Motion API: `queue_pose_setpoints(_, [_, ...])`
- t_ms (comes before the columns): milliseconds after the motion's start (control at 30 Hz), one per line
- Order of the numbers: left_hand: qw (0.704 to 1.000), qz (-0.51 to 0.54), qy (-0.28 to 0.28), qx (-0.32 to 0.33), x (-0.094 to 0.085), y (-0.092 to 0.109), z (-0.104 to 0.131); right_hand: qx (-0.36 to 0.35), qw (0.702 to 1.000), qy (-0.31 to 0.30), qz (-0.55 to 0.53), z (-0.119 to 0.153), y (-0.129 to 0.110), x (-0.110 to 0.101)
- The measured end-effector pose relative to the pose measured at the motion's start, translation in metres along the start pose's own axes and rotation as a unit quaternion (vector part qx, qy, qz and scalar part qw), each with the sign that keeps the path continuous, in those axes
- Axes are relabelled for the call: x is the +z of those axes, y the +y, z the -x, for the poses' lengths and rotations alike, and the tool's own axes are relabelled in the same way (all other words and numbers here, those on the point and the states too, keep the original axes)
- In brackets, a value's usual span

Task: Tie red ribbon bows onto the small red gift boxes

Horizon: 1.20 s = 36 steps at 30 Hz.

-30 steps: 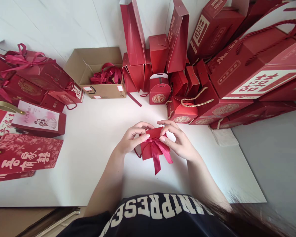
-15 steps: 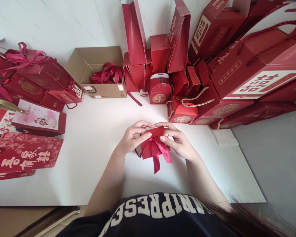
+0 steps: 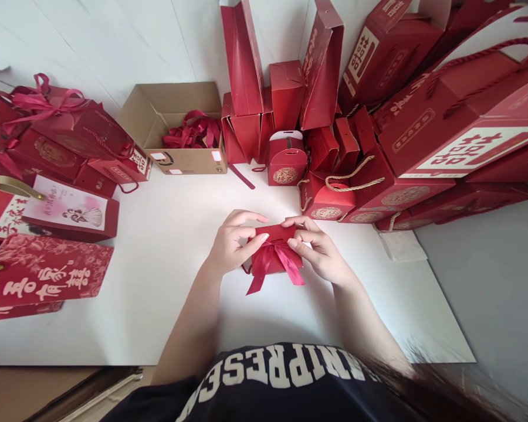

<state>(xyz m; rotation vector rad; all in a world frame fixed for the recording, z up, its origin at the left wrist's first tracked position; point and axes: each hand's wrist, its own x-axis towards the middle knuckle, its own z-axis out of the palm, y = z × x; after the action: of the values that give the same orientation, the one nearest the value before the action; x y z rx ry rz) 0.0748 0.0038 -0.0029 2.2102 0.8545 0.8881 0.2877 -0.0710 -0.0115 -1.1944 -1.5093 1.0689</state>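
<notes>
A small red box is between my two hands over the white table. A pink ribbon is tied across its front, its two tails hanging apart toward me. My left hand grips the box's left side, thumb on the front near the ribbon and index finger curved above the top edge. On the right side, my right hand pinches the box with thumb and fingers. A dark red cord shows below my left hand. The undersides of the box are hidden.
Behind my hands stands a cardboard box holding pink ribbons. Red gift boxes are stacked at the right and back. More decorated red boxes lie at the left. The white table ends at the front right.
The ribbon's left tail has swung left, so the tails are now spread. The box has tilted, and my left index finger has lifted slightly off its top edge.
</notes>
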Motion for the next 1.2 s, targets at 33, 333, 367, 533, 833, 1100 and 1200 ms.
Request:
queue_pose_setpoints(33, [1.000, -0.015, 0.006, 0.005, 0.000, -0.001, 0.000, 0.000, 1.000, -0.001, 0.003, 0.000, 0.000, 0.000])
queue_pose_setpoints(333, [0.984, -0.150, 0.042, 0.082, -0.006, -0.007, 0.002, 0.000, 1.000, -0.011, 0.019, 0.000, 0.001, -0.002])
queue_pose_setpoints(367, [0.984, -0.157, 0.039, 0.080, -0.007, -0.007, 0.002, 0.001, 1.000, -0.012, 0.020, 0.000, 0.001, -0.001])
queue_pose_setpoints(533, [0.989, -0.141, 0.029, 0.044, -0.008, -0.004, 0.001, -0.006, 1.000, -0.008, 0.022, 0.000, 0.001, 0.001])
queue_pose_setpoints(833, [0.988, 0.115, 0.004, -0.101, -0.004, 0.001, 0.001, -0.002, 1.000, 0.024, -0.011, 0.001, -0.001, 0.003])
queue_pose_setpoints(1100, [0.994, 0.068, -0.002, -0.090, 0.004, 0.005, -0.001, -0.001, 0.999, 0.017, -0.048, 0.001, -0.001, 0.004])
queue_pose_setpoints(1200, [0.994, 0.047, -0.030, -0.091, 0.005, 0.007, -0.001, -0.005, 0.998, 0.015, -0.059, 0.001, -0.002, 0.004])
